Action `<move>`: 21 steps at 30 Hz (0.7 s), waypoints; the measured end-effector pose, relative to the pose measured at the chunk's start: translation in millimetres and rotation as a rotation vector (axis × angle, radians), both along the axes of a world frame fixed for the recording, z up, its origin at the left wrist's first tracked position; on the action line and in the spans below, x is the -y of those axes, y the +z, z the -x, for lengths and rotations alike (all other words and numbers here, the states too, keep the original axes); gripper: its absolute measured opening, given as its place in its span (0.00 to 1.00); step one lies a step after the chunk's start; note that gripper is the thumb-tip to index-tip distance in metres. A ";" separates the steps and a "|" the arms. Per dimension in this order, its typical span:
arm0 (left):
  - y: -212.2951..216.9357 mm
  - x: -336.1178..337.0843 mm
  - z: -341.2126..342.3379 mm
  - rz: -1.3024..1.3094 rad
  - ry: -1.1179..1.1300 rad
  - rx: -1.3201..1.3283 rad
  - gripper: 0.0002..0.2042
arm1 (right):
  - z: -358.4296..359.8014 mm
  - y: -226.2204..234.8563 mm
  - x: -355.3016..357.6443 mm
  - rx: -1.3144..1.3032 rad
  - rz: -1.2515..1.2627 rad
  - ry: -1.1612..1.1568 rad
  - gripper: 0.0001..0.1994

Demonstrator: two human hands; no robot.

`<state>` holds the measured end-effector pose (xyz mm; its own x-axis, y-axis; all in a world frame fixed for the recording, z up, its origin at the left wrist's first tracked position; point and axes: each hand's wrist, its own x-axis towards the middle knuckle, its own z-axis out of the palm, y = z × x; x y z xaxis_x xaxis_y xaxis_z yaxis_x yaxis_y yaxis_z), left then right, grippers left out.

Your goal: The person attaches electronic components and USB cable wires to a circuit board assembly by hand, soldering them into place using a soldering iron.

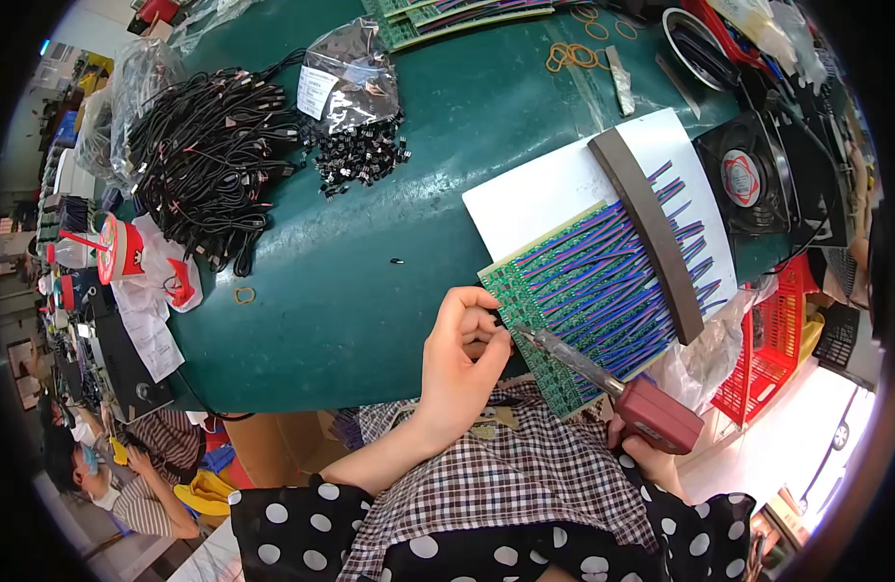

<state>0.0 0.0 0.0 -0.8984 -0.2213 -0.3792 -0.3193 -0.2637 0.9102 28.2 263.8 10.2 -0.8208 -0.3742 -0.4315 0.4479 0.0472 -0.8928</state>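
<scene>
My left hand (459, 364) is closed in a pinch at the near-left edge of a green circuit-board panel (556, 376). A small black part (497, 320) shows at its fingertips, too small to name surely. My right hand (651, 458) grips a soldering gun (659, 415) by its dark red handle; the metal tip reaches the panel's edge close to my left fingers. Rows of blue, red and black wires (593, 276) run across the panel. A dark brown bar (651, 233) lies over them, on a white sheet (520, 204). Whether the tip touches is unclear.
A heap of black cables (210, 150) lies at the far left, beside a pile of small black connectors (355, 155) and a clear bag (349, 78). A fan (743, 177) stands right, above a red basket (769, 339). Another person (142, 475) sits lower left.
</scene>
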 end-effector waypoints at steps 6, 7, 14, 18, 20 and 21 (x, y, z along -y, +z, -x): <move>-1.1 -0.3 1.1 0.032 -0.005 -0.004 0.12 | -5.9 -10.5 -5.5 -0.059 0.103 -0.071 0.09; -0.3 0.4 1.4 0.048 -0.027 0.002 0.12 | -4.0 -9.4 -5.4 -0.059 0.024 -0.033 0.12; -3.6 -1.5 0.2 0.046 0.005 -0.003 0.11 | -7.6 -15.8 -10.4 -0.105 -0.017 -0.005 0.31; -3.3 0.3 1.0 0.074 -0.059 0.002 0.12 | -9.2 -11.1 -7.1 -0.140 0.002 -0.056 0.26; -4.0 -1.2 -0.1 0.035 -0.009 0.001 0.11 | -3.6 -3.5 -2.9 -0.076 0.046 -0.047 0.21; -3.6 -1.8 -0.5 0.038 -0.006 0.000 0.11 | -2.0 -0.9 -1.9 -0.077 0.048 -0.043 0.21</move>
